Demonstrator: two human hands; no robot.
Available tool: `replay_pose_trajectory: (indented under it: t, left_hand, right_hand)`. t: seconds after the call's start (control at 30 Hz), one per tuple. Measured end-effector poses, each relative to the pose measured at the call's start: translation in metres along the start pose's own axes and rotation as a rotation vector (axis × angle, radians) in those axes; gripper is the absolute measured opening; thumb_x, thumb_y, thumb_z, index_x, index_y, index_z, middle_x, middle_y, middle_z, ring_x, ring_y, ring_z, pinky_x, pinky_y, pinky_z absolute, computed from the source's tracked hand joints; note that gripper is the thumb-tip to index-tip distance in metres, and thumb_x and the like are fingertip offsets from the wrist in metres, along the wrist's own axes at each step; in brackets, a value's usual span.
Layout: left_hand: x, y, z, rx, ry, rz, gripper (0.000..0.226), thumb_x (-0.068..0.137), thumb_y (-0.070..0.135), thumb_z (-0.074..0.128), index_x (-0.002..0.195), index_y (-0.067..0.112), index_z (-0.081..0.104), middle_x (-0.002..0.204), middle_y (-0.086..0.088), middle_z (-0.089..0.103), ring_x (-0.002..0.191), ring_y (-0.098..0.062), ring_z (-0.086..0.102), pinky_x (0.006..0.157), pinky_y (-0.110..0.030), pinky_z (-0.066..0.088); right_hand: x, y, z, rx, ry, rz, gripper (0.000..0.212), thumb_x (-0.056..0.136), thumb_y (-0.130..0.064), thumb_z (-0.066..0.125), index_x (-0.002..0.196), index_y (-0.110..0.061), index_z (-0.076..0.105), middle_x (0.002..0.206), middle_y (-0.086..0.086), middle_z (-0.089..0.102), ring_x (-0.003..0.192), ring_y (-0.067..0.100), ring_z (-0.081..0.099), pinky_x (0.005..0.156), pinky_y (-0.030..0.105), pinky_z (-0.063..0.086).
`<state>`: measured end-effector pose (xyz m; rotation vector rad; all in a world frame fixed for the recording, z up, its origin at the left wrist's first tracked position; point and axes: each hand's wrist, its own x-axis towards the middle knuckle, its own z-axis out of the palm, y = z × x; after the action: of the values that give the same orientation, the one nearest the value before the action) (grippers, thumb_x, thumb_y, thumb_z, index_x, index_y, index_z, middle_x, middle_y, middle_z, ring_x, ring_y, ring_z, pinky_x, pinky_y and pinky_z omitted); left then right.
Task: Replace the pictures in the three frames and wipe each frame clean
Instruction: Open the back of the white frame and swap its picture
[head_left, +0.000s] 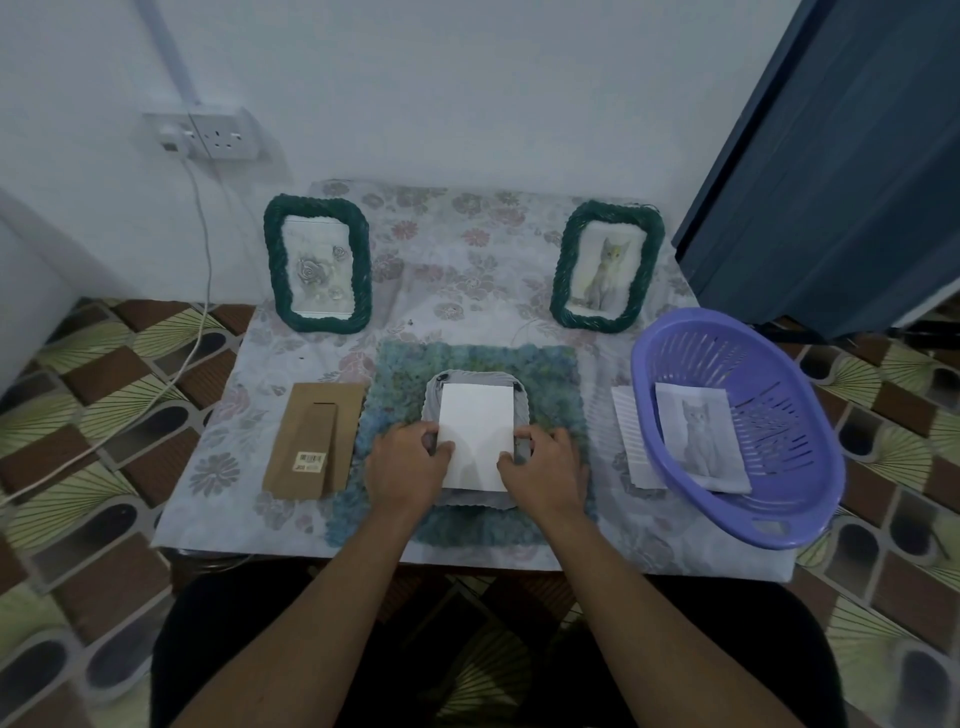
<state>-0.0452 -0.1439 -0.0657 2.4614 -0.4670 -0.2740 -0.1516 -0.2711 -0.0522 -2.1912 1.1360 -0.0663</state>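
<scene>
The left hand and right hand each pinch one side edge of the picture, blank side up, on the open frame. Its backing lies at 9 o'clock, not yet refitted. Whether the rose frame, 11 o'clock, and cat frame, 1 o'clock, are done, I cannot tell.

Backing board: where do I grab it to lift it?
Probably pinch the backing board by its right long edge, coming from the right with the left hand once it frees the paper. It lies flat, so only edges offer grip, and that one is nearest.
</scene>
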Motion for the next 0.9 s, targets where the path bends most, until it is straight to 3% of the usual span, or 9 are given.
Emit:
replay_pose_trajectory:
  t: [0.23,0.47,0.63,0.8,0.9]
  left_hand:
    - [-0.001,0.001,-0.001,-0.016,-0.001,-0.011,0.028,0.087,0.037,0.070,0.111,0.023,0.071,0.108,-0.005,0.067,0.102,-0.031,0.059,0.082,-0.044,0.054]
    - [-0.004,0.003,-0.004,-0.061,0.019,0.017,0.020,0.088,0.036,0.068,0.098,0.019,0.071,0.100,-0.004,0.068,0.097,-0.030,0.060,0.078,-0.044,0.054]
    - [-0.005,0.003,-0.016,-0.131,0.054,0.033,0.028,0.090,0.031,0.069,0.111,0.014,0.071,0.094,-0.004,0.066,0.086,-0.020,0.059,0.075,-0.034,0.052]
    - [-0.003,-0.007,-0.037,-0.196,0.038,0.032,0.024,0.090,0.023,0.068,0.111,0.010,0.071,0.095,-0.004,0.067,0.083,-0.015,0.057,0.073,-0.028,0.047]
    - [-0.001,-0.022,-0.054,-0.184,0.043,-0.017,0.018,0.090,0.018,0.068,0.105,0.011,0.072,0.097,-0.006,0.070,0.082,-0.015,0.059,0.069,-0.026,0.046]
  right_hand:
    - [0.000,0.000,-0.001,-0.013,-0.005,-0.001,0.036,0.088,-0.037,0.062,0.123,-0.028,0.060,0.127,0.003,0.049,0.122,0.026,0.047,0.105,0.045,0.039]
    - [-0.001,-0.003,-0.002,-0.007,0.019,-0.006,0.038,0.086,-0.040,0.062,0.122,-0.027,0.058,0.126,0.002,0.052,0.121,0.026,0.048,0.105,0.045,0.037]
    - [-0.007,-0.019,-0.001,-0.040,0.035,-0.093,0.035,0.087,-0.040,0.062,0.120,-0.030,0.058,0.123,-0.002,0.053,0.121,0.021,0.046,0.103,0.041,0.035]
    - [-0.019,-0.048,0.008,0.069,-0.047,-0.296,0.024,0.087,-0.028,0.064,0.111,-0.024,0.064,0.105,-0.004,0.055,0.099,0.016,0.054,0.088,0.034,0.045]
    - [-0.029,-0.068,0.019,0.250,-0.251,-0.344,0.024,0.090,-0.018,0.062,0.114,-0.016,0.065,0.100,-0.001,0.060,0.085,0.014,0.058,0.076,0.026,0.046]
